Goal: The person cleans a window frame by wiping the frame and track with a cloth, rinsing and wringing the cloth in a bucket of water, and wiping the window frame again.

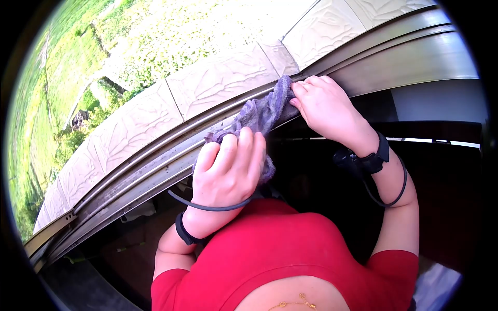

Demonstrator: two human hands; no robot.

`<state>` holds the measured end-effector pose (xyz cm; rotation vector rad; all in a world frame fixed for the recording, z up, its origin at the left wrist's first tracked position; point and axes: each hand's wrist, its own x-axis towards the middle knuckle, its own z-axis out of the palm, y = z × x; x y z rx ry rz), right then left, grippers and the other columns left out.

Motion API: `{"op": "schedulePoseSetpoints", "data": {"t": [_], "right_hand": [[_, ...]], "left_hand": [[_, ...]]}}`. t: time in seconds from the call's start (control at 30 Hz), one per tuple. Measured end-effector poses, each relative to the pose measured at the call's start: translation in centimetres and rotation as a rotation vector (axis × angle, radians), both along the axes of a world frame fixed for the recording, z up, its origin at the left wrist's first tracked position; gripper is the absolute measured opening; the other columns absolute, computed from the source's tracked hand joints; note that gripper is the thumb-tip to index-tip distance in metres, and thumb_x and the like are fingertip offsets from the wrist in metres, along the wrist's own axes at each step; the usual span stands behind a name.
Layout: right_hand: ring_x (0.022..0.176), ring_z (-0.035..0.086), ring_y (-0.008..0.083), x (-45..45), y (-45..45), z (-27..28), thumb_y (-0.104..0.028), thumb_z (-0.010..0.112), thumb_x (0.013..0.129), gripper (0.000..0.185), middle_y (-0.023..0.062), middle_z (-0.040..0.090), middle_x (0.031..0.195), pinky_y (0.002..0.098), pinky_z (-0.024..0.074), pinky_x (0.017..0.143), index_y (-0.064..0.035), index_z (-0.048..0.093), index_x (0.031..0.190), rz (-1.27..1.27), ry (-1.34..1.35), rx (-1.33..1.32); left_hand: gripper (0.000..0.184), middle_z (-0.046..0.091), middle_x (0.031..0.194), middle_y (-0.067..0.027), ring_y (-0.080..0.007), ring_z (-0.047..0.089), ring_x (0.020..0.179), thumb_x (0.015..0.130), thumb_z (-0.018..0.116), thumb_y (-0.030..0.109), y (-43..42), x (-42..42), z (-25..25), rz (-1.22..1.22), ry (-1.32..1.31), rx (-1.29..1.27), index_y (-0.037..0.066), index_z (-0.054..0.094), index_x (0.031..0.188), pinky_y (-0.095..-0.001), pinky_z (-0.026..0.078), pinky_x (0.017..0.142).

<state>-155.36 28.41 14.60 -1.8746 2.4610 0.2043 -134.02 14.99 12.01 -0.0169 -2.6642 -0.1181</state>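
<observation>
A purple-grey cloth lies bunched over the metal window track. My left hand presses on the lower part of the cloth, fingers curled over it against the rails; a fold hangs below on the inner side. With closed fingers, my right hand grips the cloth's upper end at the right, beside the window frame. My fingertips are partly hidden in the folds.
A ledge of pale textured tiles runs outside along the track, with greenery far below. The metal window frame is at the right. Black straps with cables circle both wrists.
</observation>
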Motion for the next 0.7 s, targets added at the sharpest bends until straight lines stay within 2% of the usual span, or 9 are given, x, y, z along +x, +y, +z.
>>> {"op": "schedulePoseSetpoints", "data": {"t": [0.07, 0.1, 0.2, 0.33, 0.4, 0.5, 0.7], "right_hand": [[0.089, 0.061, 0.0293, -0.9, -0.2, -0.2, -0.017, 0.061, 0.090, 0.018, 0.0142, 0.066, 0.085, 0.0393, 0.0463, 0.084, 0.0006, 0.065, 0.095, -0.063, 0.026, 0.073], [0.085, 0.062, 0.0304, -1.0, -0.3, -0.3, -0.013, 0.060, 0.089, 0.015, 0.0140, 0.066, 0.080, 0.0401, 0.0467, 0.083, -0.0006, 0.065, 0.084, -0.042, 0.054, 0.022], [0.082, 0.062, 0.0287, -1.3, -0.3, -1.2, -0.011, 0.058, 0.084, 0.013, 0.0125, 0.066, 0.075, 0.0388, 0.0469, 0.081, -0.0036, 0.067, 0.078, -0.030, 0.066, -0.028], [0.082, 0.060, 0.0336, -1.1, -1.3, -1.2, -0.011, 0.061, 0.084, 0.016, 0.0179, 0.061, 0.074, 0.0435, 0.0462, 0.081, -0.0003, 0.065, 0.074, -0.120, -0.017, -0.048], [0.081, 0.059, 0.0350, -0.6, -2.0, -1.4, -0.011, 0.062, 0.083, 0.015, 0.0180, 0.059, 0.073, 0.0453, 0.0467, 0.078, 0.0002, 0.064, 0.073, -0.111, -0.049, -0.060], [0.078, 0.059, 0.0352, 1.7, -3.5, -1.2, -0.011, 0.065, 0.081, 0.014, 0.0165, 0.058, 0.071, 0.0451, 0.0476, 0.075, -0.0011, 0.062, 0.071, -0.065, -0.057, -0.077], [0.070, 0.058, 0.0312, 8.4, -8.8, -1.3, -0.012, 0.065, 0.079, 0.015, 0.0139, 0.057, 0.062, 0.0423, 0.0465, 0.070, -0.0030, 0.061, 0.067, 0.176, -0.103, -0.106]], "left_hand": [[0.031, 0.062, 0.112, -0.0089, -0.0203, 0.054, 0.098, 0.079, 0.060, 0.013, 0.2, -0.2, -0.2, -0.030, 0.026, 0.007, 0.004, 0.067, 0.108, -0.0306, 0.043, 0.080], [0.031, 0.062, 0.112, -0.0094, -0.0205, 0.054, 0.098, 0.079, 0.060, 0.013, 0.4, -0.4, -0.4, -0.034, 0.038, -0.007, 0.004, 0.067, 0.107, -0.0301, 0.043, 0.080], [0.033, 0.062, 0.117, -0.0078, -0.0202, 0.056, 0.100, 0.078, 0.061, 0.009, 0.7, -0.2, -0.6, -0.014, 0.016, -0.004, 0.007, 0.067, 0.111, -0.0309, 0.043, 0.080], [0.023, 0.063, 0.117, -0.0080, -0.0194, 0.057, 0.098, 0.081, 0.063, 0.014, -0.4, 1.3, -1.1, -0.011, 0.108, 0.078, 0.008, 0.068, 0.103, -0.0312, 0.046, 0.083], [0.021, 0.064, 0.117, -0.0071, -0.0196, 0.058, 0.098, 0.080, 0.064, 0.013, -1.1, 2.6, -1.1, 0.020, 0.136, 0.186, 0.009, 0.069, 0.100, -0.0320, 0.047, 0.084], [0.017, 0.067, 0.114, -0.0049, -0.0199, 0.060, 0.095, 0.078, 0.067, 0.013, -2.6, 4.9, -0.4, 0.140, 0.140, 0.185, 0.008, 0.070, 0.094, -0.0339, 0.046, 0.084], [0.037, 0.067, 0.116, -0.0084, -0.0274, 0.059, 0.101, 0.066, 0.070, 0.019, -6.0, 12.4, 0.3, 0.390, 0.044, 0.241, 0.005, 0.070, 0.099, -0.0392, 0.042, 0.090]]}}
